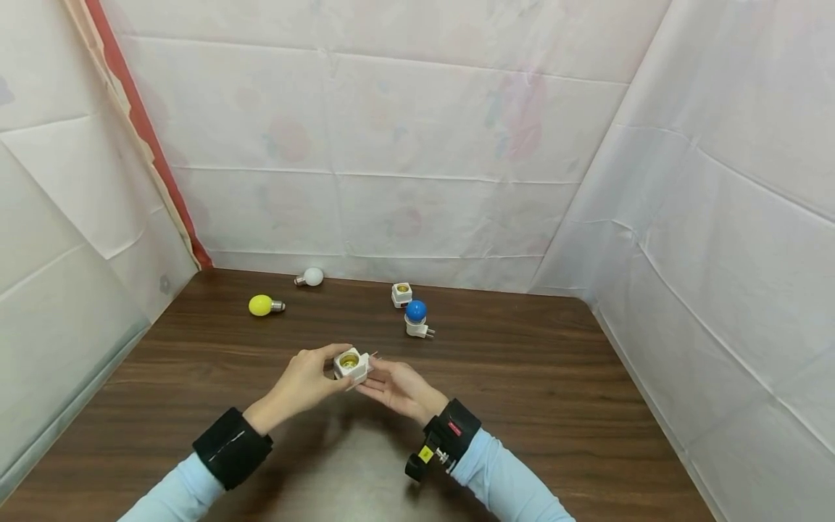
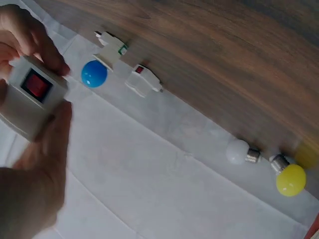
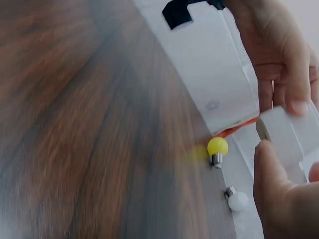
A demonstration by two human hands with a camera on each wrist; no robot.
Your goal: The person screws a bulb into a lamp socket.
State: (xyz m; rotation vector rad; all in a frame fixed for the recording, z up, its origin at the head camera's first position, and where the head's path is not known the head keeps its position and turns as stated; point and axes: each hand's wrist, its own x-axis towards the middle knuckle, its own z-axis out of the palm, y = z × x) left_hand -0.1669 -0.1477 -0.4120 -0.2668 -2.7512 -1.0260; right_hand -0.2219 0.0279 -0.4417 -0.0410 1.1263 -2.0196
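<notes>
A white plug-in lamp socket [image 1: 350, 365] with a brass-coloured threaded opening is held between both hands above the table. My left hand [image 1: 305, 383] grips its body, fingers at the back and thumb in front. At the plug end, my right hand [image 1: 403, 390] pinches the socket between thumb and fingers. The left wrist view shows a red rocker switch [image 2: 36, 85] on the socket's side. In the right wrist view the socket's plain white casing [image 3: 284, 132] lies between the two hands, partly covered by fingers.
Farther back on the brown wooden table [image 1: 554, 406] stand another white socket [image 1: 401, 293] and a plug-in socket bearing a blue bulb [image 1: 415, 312]. To the left lie a yellow bulb [image 1: 261, 305] and a white bulb [image 1: 314, 276]. White sheeting [image 1: 404, 145] surrounds the table's back and sides.
</notes>
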